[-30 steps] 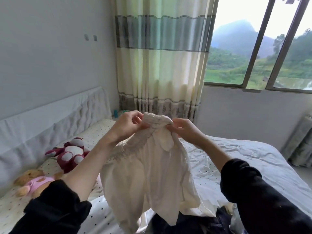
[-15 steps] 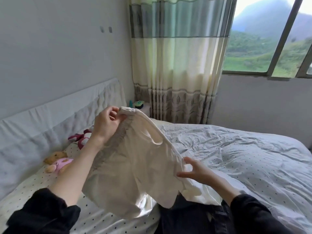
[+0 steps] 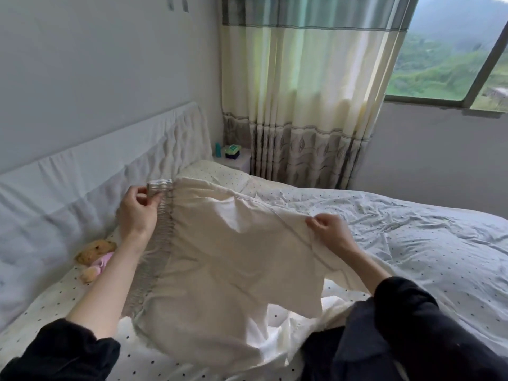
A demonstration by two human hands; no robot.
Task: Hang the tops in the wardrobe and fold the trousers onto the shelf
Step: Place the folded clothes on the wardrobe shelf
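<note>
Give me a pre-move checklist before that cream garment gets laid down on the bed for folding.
1. Left hand pinches the elastic waistband: ok.
2. Right hand grips the opposite edge of the cream garment: ok.
3. Garment spread out between the hands: ok.
4. Bed bare to the right: ok.
5. Dark clothing lies beneath the near edge: not ok.
6. Wardrobe shelf ready: cannot tell, out of view.
</note>
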